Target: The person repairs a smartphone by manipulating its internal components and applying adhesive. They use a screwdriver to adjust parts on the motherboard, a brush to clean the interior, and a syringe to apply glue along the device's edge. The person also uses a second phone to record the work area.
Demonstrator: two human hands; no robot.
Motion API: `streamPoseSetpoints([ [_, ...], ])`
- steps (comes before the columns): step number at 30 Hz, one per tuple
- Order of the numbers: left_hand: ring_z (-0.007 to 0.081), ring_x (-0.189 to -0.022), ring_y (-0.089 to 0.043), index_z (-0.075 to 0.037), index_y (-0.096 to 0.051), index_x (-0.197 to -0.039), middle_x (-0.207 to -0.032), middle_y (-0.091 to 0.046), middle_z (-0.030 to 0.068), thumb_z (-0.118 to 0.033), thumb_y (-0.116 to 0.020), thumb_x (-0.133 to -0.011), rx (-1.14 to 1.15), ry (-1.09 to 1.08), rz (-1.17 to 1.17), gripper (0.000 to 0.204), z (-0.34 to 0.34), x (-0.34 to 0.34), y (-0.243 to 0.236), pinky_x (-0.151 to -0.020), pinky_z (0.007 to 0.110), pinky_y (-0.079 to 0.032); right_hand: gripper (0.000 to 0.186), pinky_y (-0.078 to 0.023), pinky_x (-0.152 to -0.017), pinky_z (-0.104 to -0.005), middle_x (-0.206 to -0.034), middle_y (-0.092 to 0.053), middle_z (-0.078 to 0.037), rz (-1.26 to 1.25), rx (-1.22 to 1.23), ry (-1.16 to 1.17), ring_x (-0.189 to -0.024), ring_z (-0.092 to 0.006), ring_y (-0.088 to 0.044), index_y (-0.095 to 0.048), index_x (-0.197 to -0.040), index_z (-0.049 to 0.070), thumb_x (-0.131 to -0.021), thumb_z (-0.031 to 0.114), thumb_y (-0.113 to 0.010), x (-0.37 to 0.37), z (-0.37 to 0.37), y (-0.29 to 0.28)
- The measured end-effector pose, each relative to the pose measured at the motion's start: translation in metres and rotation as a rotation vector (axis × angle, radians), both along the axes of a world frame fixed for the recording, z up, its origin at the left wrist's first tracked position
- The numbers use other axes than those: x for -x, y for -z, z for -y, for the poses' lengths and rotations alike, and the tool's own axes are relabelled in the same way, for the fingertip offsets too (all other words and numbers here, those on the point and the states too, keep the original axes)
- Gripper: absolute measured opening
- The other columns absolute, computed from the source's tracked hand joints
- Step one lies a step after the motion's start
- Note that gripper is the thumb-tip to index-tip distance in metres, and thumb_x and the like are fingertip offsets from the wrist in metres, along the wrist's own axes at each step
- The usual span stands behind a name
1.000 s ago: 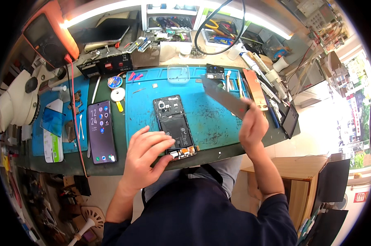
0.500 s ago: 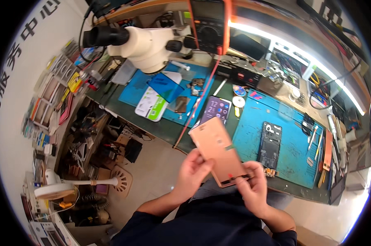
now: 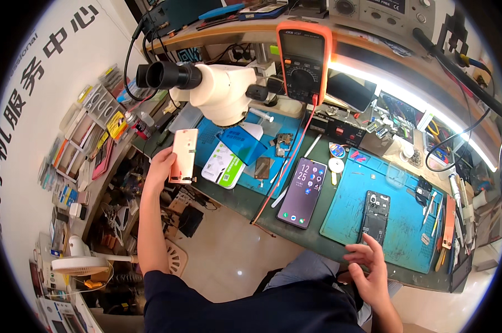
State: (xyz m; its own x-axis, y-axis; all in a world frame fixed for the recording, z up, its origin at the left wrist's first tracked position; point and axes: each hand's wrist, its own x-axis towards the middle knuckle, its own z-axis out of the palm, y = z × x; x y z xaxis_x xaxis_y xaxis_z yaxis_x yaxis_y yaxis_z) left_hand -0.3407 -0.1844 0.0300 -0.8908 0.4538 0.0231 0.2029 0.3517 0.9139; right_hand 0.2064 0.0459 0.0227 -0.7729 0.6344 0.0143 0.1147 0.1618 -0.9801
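Note:
A copper-coloured phone screen panel (image 3: 185, 155), its back facing up with a dark flex strip at the lower end, is gripped along its left edge by my left hand (image 3: 162, 165). It hangs over the left end of the bench, beside a white-and-green box (image 3: 224, 168). My right hand (image 3: 368, 273) is open and holds nothing, fingers spread, at the bench's front edge. Just beyond it, an opened black phone body (image 3: 376, 211) lies on the right blue mat (image 3: 342, 202). A phone with a lit screen (image 3: 302, 191) lies between the two mats.
A white microscope (image 3: 220, 91) stands over the left mat, where a blue film sheet (image 3: 241, 145) and a circuit board (image 3: 284, 144) lie. An orange multimeter (image 3: 302, 64) hangs behind; its red lead (image 3: 287, 166) crosses the bench. Tweezers and tools (image 3: 435, 213) lie at right.
The panel has moved from in front of me to the far left, now in my left hand alone. My right hand has let go of it and opened. The view has shifted.

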Motion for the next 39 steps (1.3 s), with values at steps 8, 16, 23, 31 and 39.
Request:
streamPoseSetpoints([
  [8, 0.0193, -0.095, -0.069, 0.005, -0.064, -0.131, -0.111, -0.074, 0.0131, -0.015, -0.06, -0.1, 0.298, 0.045, -0.229, 0.038, -0.055, 0.047, 0.026, -0.086, 0.031, -0.052, 0.068, -0.058, -0.089, -0.036, -0.122, -0.069, -0.015, 0.088, -0.233, 0.04, -0.1, -0.0239, -0.072, -0.038, -0.151, 0.0, -0.09, -0.002, -0.069, -0.002, -0.015, -0.025],
  [16, 0.0346, -0.105, -0.072, 0.002, -0.065, -0.129, -0.113, -0.074, 0.0216, -0.017, -0.064, -0.094, 0.34, -0.002, -0.564, 0.039, -0.044, 0.049, 0.038, -0.09, 0.04, -0.055, 0.068, -0.058, -0.088, -0.0361, -0.122, -0.07, -0.015, 0.1, -0.275, 0.039, -0.099, -0.0237, -0.072, -0.042, -0.15, 0.001, -0.088, -0.002, -0.071, 0.01, -0.015, -0.037],
  [23, 0.0131, -0.086, -0.067, -0.004, -0.066, -0.132, -0.097, -0.069, 0.007, -0.022, -0.05, -0.11, 0.059, -0.011, -0.434, 0.033, -0.039, -0.031, 0.004, -0.067, 0.027, -0.055, 0.061, -0.053, -0.095, -0.0421, -0.124, -0.067, -0.018, 0.308, -0.675, 0.433, -0.111, -0.0328, -0.065, -0.055, -0.141, 0.003, -0.085, 0.011, -0.078, -0.019, -0.023, -0.015],
  [31, 0.0213, -0.09, -0.071, 0.003, -0.063, -0.124, -0.108, -0.07, 0.015, -0.001, -0.041, -0.101, -0.301, 0.761, -0.094, 0.032, -0.12, -0.309, 0.022, -0.084, 0.035, -0.057, 0.102, -0.044, -0.099, -0.0469, -0.142, -0.051, -0.025, 0.561, -0.902, 0.455, -0.122, -0.0389, -0.053, -0.046, -0.149, 0.002, -0.076, 0.064, -0.079, -0.017, 0.005, 0.0],
  [39, 0.033, -0.14, -0.047, 0.001, -0.019, -0.159, -0.151, -0.041, 0.0219, -0.026, -0.051, -0.11, -0.427, 0.881, 0.667, 0.064, -0.178, -0.351, 0.03, -0.114, 0.044, -0.044, 0.088, -0.045, -0.103, -0.0485, -0.14, -0.049, -0.029, 0.577, -0.853, 0.447, -0.121, -0.0415, -0.05, -0.05, -0.144, -0.003, -0.076, 0.042, -0.082, -0.005, -0.014, 0.01],
])
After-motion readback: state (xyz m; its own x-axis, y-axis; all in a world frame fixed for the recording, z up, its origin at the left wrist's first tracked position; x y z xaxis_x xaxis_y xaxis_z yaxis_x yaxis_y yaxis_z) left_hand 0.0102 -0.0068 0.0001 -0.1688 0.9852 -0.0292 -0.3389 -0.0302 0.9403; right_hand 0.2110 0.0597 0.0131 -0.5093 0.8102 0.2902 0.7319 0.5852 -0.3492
